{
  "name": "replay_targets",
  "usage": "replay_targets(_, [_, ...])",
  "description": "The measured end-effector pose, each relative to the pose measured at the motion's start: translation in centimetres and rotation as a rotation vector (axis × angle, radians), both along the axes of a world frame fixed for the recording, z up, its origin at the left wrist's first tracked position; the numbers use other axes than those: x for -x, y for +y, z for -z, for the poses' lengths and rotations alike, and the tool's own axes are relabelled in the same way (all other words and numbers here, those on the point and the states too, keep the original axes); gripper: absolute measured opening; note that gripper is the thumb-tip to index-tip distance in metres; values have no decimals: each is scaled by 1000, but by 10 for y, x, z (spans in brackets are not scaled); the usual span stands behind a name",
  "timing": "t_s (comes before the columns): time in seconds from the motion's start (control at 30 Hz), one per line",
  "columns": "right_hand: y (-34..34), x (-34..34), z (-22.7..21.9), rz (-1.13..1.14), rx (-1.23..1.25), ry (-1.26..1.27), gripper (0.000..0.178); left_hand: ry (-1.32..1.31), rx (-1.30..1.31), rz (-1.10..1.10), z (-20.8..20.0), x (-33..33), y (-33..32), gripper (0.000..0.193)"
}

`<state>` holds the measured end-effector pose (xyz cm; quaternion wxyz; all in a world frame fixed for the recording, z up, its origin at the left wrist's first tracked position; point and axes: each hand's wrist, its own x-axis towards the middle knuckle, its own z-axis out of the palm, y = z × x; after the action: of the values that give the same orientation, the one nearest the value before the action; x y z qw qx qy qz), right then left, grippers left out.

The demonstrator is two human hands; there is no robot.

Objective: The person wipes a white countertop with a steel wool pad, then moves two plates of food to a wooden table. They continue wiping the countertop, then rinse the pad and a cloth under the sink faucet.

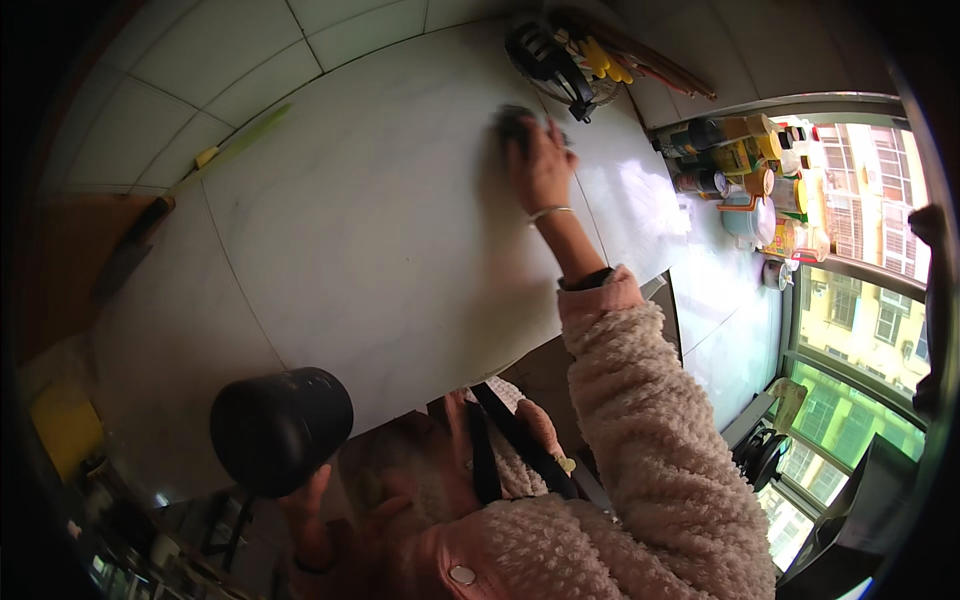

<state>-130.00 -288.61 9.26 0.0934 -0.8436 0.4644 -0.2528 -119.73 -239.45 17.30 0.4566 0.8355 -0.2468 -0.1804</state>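
Note:
My right hand (543,172) reaches out to the far part of a pale countertop (390,180). Its fingers are closed over a small dark thing (515,124), smeared by motion, whose kind I cannot make out. At the lower left, my left hand (308,498) grips a matte black cylindrical container (282,428) from its near side. The container is tilted, with its rounded end toward the counter. Most of the left hand's fingers are hidden behind it.
A black slotted utensil (545,55) stands in a holder beside yellow-handled tools and chopsticks at the back. Bottles and jars (740,150) line the window sill on the right. A dark-handled knife (150,220) is at the far left. A stove (215,530) is at the lower left.

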Motion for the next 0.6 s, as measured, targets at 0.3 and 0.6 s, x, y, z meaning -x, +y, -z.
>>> replay_targets(0.3, [83,-2,12,-461,-103,107,45,-182,-29,189,5,-7,14,75])
replay_targets(0.6, [75,-12,-8,-346,-89,128,39,272,165,-109,10,9,20,76])
